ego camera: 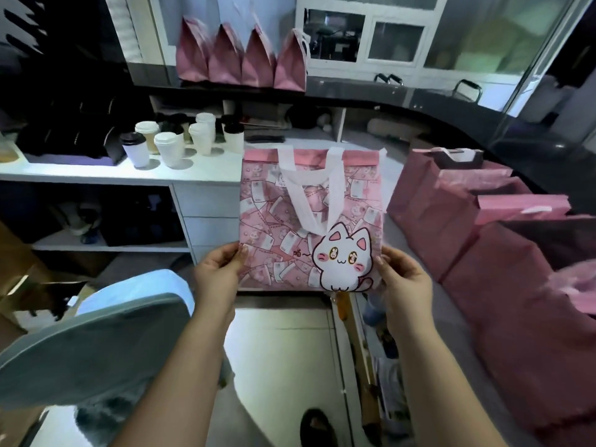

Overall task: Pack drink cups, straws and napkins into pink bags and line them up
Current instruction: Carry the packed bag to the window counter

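Observation:
I hold a flat pink bag (283, 221) with white handles and a white cartoon cat upright in front of me. My left hand (219, 269) pinches its lower left edge and my right hand (403, 279) pinches its lower right edge. Several lidded drink cups (167, 148) stand on the white counter (96, 174) to the left. Several pink bags (242, 59) stand in a row on the dark upper ledge at the back. More pink bags (467, 204) crowd the surface at the right. No straws or napkins are visible.
A grey-blue chair (96, 343) sits at the lower left, close to my left forearm. White drawers (206, 217) and open shelves lie under the counter. A dark curved ledge (451, 124) runs along the back and right. The floor and my shoe (317, 427) show below.

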A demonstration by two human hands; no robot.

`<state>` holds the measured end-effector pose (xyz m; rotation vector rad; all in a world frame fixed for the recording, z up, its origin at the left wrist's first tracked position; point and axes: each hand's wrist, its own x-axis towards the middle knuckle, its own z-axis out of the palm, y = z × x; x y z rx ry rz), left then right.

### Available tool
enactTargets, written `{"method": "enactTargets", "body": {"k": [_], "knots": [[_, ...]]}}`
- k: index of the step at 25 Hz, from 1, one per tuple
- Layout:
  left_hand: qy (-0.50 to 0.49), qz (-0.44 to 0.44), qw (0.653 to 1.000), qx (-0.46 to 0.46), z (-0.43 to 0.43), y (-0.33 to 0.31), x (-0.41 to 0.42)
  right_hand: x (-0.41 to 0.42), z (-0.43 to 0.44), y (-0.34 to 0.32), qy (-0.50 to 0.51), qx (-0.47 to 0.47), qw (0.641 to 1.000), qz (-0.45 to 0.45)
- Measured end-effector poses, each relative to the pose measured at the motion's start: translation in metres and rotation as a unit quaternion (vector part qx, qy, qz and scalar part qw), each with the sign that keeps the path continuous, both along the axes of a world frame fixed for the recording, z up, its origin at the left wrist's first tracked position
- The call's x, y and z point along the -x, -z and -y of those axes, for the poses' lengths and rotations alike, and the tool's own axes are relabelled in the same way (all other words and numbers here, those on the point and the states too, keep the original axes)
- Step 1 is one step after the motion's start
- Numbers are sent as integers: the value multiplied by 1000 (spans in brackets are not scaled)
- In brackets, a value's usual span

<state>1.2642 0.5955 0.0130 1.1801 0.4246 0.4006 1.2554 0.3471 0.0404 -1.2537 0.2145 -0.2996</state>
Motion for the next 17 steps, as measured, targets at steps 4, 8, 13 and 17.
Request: {"method": "enactTargets", "body": {"k": [4,8,13,17], "knots": [[-12,19,1000,3,-2,-4,-95,-101,-3,2,-3,11,1000,13],[-31,32,999,2,-10,-23,-237,-256,-1,-11,-43,20,998,31],[-25,37,998,42,-22,-56,-381,-415,-9,-43,-40,101,993,55],[-19,51,997,55,-34,-79,-506,-534,-23,-64,-4,146,988,56]]}}
